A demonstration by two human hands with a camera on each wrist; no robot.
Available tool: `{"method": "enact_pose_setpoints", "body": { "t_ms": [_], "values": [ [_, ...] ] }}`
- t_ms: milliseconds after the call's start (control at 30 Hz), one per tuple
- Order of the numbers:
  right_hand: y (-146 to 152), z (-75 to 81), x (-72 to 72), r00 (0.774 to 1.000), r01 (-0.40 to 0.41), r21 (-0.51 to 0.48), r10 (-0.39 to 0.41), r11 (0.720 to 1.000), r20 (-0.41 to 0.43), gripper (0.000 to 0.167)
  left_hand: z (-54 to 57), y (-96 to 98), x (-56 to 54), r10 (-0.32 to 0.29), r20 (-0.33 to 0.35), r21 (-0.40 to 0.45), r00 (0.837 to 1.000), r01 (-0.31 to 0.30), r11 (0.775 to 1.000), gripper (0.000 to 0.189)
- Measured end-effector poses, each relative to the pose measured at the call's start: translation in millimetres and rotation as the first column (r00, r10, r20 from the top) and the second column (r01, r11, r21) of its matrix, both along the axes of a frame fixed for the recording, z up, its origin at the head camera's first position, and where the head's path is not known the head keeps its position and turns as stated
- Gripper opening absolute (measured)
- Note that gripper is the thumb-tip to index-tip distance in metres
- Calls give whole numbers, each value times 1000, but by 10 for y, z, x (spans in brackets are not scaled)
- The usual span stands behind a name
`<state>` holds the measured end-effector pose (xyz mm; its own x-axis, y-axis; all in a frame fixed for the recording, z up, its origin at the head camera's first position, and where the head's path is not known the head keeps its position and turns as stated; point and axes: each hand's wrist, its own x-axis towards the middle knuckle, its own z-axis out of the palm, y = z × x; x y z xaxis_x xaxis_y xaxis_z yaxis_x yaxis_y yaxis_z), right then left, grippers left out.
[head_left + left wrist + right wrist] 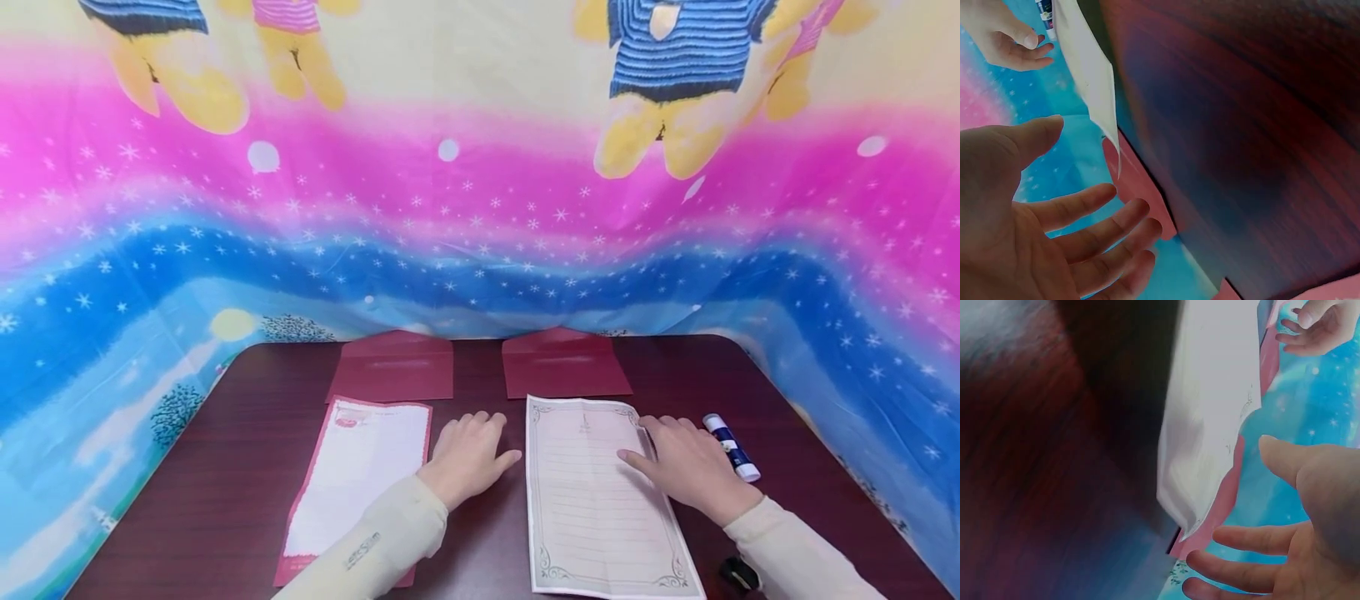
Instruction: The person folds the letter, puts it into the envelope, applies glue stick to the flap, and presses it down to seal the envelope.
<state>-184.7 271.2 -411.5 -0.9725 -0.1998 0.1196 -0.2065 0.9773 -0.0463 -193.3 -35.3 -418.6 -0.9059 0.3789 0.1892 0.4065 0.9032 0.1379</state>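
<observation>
My left hand point(468, 457) hovers between two sheets of paper, its fingers spread and nothing in them. To its left lies a white sheet with a red border point(360, 475), partly covered by my sleeve. A creased sheet of lined letter paper point(592, 500) with ornamental corners lies to its right. My right hand point(693, 458) is at the right edge of that lined sheet, thumb over the paper, fingers loosely extended. In the right wrist view, the right hand's fingers point(1254, 540) show a gap from the curling paper point(1210, 425). Neither hand holds anything.
Two dark red envelopes point(397, 375) lie side by side at the table's back edge. A glue stick point(731, 447) lies just right of my right hand. The dark wooden table point(202, 475) meets a colourful printed cloth point(480, 200) hanging behind and around it.
</observation>
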Motion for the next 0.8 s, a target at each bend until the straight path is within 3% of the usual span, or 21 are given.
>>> {"method": "enact_pose_setpoints", "body": {
  "t_ms": [233,467,633,800],
  "values": [
    [72,24,8,993,33,-35,-29,999,113,64,-46,90,-50,-7,3,-17,1000,7,1000,41],
    [169,-5,51,982,69,-64,-57,996,178,45,-77,172,-32,16,115,21,993,-18,1000,40],
    [226,-32,64,963,106,-122,-71,987,262,44,-102,245,-10,1,162,15,987,-4,1000,42],
    [265,-69,40,940,138,-185,-70,973,333,43,-141,303,5,-2,146,-31,989,6,1000,43]
  ]
}}
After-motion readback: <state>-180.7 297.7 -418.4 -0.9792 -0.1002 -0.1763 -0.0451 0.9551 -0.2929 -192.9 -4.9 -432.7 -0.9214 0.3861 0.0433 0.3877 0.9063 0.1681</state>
